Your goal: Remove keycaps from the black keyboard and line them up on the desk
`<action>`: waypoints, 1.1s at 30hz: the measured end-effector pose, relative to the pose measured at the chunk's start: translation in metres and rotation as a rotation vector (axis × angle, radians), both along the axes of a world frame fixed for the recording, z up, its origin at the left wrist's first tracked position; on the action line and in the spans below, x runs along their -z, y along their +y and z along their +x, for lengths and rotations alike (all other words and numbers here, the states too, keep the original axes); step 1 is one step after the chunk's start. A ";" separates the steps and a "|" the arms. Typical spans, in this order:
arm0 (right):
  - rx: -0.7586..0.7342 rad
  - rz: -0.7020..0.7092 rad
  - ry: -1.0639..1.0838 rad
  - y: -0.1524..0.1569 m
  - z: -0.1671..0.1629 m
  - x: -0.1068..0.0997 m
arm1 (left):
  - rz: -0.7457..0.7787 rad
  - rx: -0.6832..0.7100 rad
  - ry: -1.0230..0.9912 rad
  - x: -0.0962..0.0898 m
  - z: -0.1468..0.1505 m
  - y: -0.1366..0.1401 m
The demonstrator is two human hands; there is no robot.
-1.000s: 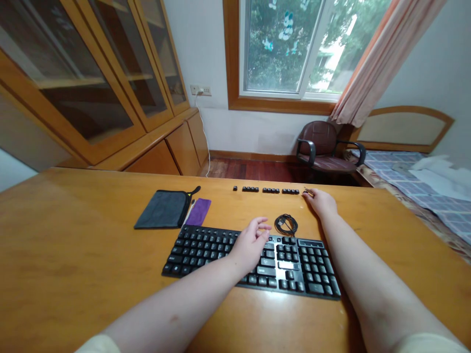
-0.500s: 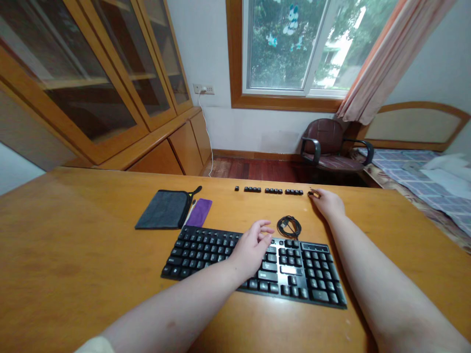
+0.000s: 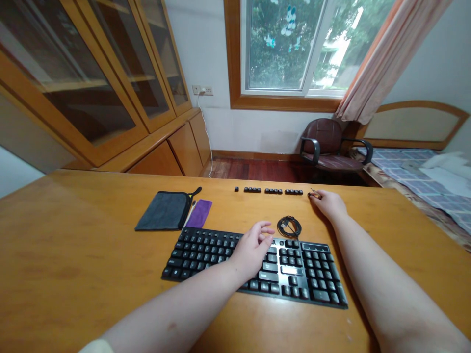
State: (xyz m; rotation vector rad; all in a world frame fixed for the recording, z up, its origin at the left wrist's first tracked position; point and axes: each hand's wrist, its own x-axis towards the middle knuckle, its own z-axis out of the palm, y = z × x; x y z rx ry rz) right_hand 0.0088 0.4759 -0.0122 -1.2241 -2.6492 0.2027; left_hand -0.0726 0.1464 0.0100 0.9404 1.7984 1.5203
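A black keyboard (image 3: 206, 250) lies on the desk, slightly askew, its top strip showing bare spots where keycaps are off. Over its middle is my left hand (image 3: 253, 250), fingers apart and holding nothing; whether it rests on the keys I cannot tell. At the far edge of the desk, my right hand (image 3: 329, 202) pinches a small black keycap (image 3: 310, 195) close to the desktop, though the fingertips partly hide it. To its left, loose black keycaps (image 3: 273, 190) stand in a line: a single one, then groups of several. The keyboard's coiled USB cable (image 3: 289, 226) lies between my hands.
A grey cloth (image 3: 162, 211) with dark edging, a purple pouch (image 3: 199, 214) and a thin brush-like stick (image 3: 191, 213) lie left of centre on the wooden desk (image 3: 73, 255). Beyond the desk stand an armchair (image 3: 326, 142), a bed (image 3: 393, 166) and a glass-fronted cabinet (image 3: 147, 128).
The view has shifted very slightly. My right hand has barely moved at the far edge, and my left hand stays over the keyboard.
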 end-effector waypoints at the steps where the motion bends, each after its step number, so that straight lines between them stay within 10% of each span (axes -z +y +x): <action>1: -0.001 -0.002 0.003 0.000 0.000 0.000 | 0.002 0.001 0.001 0.000 0.000 0.000; 33: -0.066 -0.029 0.016 -0.007 -0.003 -0.003 | -0.027 0.006 0.027 -0.003 0.001 -0.001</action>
